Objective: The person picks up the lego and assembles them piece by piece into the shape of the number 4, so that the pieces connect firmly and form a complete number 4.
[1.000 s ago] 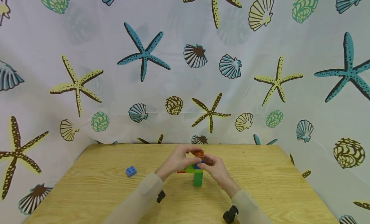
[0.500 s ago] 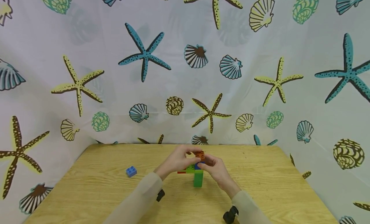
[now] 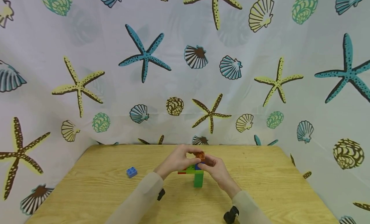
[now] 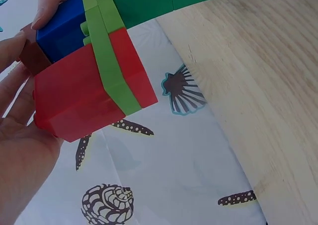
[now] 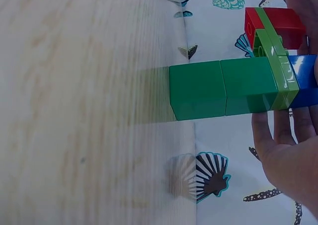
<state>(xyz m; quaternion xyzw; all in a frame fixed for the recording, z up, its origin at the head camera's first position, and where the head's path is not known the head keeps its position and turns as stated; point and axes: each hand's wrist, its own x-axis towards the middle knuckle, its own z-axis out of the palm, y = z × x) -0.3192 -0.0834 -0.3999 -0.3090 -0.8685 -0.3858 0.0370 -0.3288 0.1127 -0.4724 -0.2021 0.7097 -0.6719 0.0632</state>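
Note:
A tower of toy building bricks stands on the table in front of me. Its base is two dark green bricks (image 5: 198, 91), one above the other. Long lime green plates (image 4: 107, 56) lie across them and reach out to the left, where a red brick (image 4: 74, 96) sits. A blue brick (image 4: 62, 29) rises over the green column, with an orange brick (image 3: 200, 155) on top of it. My left hand (image 3: 180, 158) pinches the orange brick between thumb and fingers. With thumb in front and fingers behind, my right hand (image 3: 218, 172) grips the blue brick.
A loose light blue brick (image 3: 131, 172) lies on the wooden table (image 3: 101, 192) to the left of the tower. Behind the table's far edge hangs a white curtain (image 3: 173, 82) printed with shells and starfish. A black wrist camera (image 3: 231, 215) is below the right sleeve.
Both hands keep their hold on the bricks with almost no movement. The head view has shifted very slightly.

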